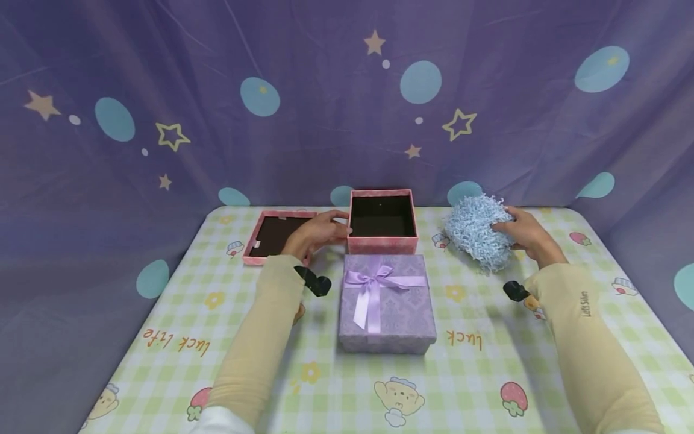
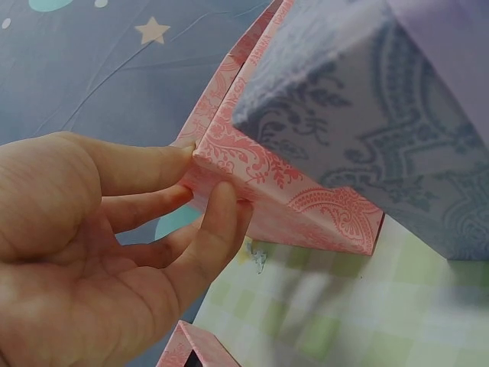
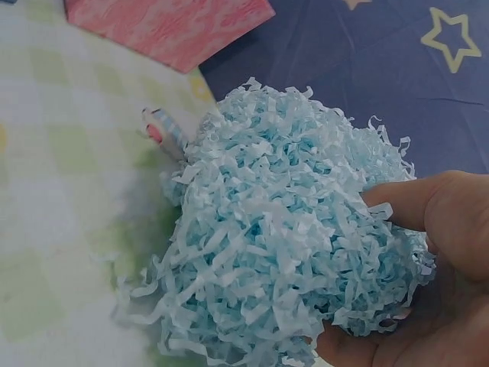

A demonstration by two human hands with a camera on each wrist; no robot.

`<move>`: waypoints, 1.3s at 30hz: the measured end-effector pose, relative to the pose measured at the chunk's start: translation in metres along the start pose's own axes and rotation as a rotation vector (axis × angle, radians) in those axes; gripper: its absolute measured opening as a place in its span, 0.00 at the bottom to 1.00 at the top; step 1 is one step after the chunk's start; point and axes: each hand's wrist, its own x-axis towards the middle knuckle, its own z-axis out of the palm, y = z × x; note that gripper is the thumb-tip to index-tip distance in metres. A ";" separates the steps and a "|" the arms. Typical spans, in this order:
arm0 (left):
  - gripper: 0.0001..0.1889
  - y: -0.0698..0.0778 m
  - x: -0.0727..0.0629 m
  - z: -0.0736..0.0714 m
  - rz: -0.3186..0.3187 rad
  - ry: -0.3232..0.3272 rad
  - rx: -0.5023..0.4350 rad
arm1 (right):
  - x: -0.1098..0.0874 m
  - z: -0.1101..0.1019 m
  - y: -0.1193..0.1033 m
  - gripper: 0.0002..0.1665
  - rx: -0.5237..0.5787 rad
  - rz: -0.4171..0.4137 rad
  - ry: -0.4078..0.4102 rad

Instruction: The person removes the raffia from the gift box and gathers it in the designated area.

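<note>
A pink gift box (image 1: 382, 245) with a dark inside stands uncovered at the back of the table. My left hand (image 1: 321, 231) holds it at its left front corner; the left wrist view shows the fingertips against the patterned pink wall (image 2: 260, 172). At the right, my right hand (image 1: 528, 234) grips a fluffy bundle of light blue shredded paper (image 1: 477, 229). In the right wrist view the thumb presses into the paper strips (image 3: 283, 222), while the other fingers are partly hidden behind and beneath them.
A purple gift box (image 1: 387, 313) with a ribbon bow stands just in front of the pink one. The pink lid (image 1: 257, 246) lies upturned at the left, beside my left hand. A checked tablecloth (image 1: 466, 386) covers the table, and a purple curtain (image 1: 336, 120) hangs behind it.
</note>
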 end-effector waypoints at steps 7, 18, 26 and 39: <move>0.30 -0.002 0.000 0.001 -0.016 0.012 -0.019 | -0.002 0.002 0.002 0.52 -0.053 0.024 -0.016; 0.30 -0.005 0.000 0.000 -0.024 0.008 -0.004 | -0.019 -0.010 -0.011 0.52 -0.188 -0.072 0.015; 0.28 -0.007 -0.005 0.001 -0.044 0.033 0.055 | -0.036 0.000 -0.041 0.45 -0.250 -0.214 0.185; 0.26 -0.015 -0.042 0.007 -0.018 0.047 0.163 | -0.067 0.042 -0.072 0.39 -0.261 -0.337 0.122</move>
